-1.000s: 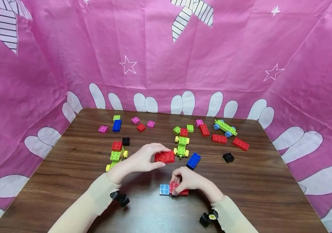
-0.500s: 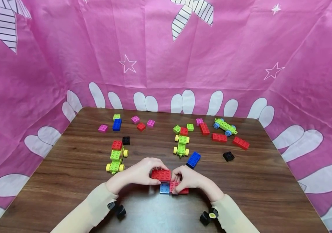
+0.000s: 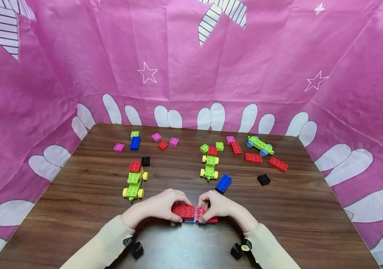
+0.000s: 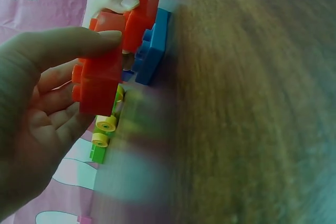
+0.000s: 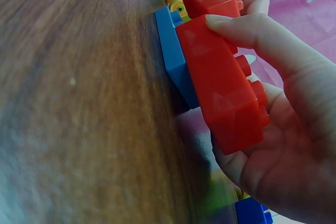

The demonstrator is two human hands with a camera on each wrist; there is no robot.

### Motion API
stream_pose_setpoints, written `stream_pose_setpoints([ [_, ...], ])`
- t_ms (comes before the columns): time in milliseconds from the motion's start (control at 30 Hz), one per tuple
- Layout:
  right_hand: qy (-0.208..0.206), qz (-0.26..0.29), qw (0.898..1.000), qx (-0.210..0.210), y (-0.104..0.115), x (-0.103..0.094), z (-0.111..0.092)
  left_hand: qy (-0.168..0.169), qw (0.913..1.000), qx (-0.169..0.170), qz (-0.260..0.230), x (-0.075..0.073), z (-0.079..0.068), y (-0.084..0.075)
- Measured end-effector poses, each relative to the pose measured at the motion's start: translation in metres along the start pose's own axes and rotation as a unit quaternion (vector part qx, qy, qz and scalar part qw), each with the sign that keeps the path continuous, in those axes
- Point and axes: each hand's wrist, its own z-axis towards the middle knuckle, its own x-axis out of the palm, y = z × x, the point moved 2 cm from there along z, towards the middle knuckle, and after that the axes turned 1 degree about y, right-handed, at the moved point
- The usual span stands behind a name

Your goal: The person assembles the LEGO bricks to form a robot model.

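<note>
The left hand [image 3: 160, 204] clamps the left red brick [image 3: 184, 212] across its long sides, just above the exposed left studs of the light-blue brick [image 4: 153, 53]. Long axes run left to right. The right hand [image 3: 222, 205] pinches the right red brick [image 5: 220, 82], seated on the light-blue brick, bounding the right side. Beyond: a car [image 3: 133, 190] and a dark-blue brick [image 3: 223, 183].
</note>
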Motion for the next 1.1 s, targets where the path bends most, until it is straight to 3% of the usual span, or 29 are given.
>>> stream_pose_setpoints([
  [367,0.0,0.002,1.0,0.001,-0.001,0.0,0.001,0.019,0.9996,-0.017,-0.008,0.008,0.002,0.001],
  [1100,0.001,0.004,1.0,0.002,0.003,0.0,0.0,-0.017,0.9998,-0.008,0.005,0.014,0.007,0.004],
])
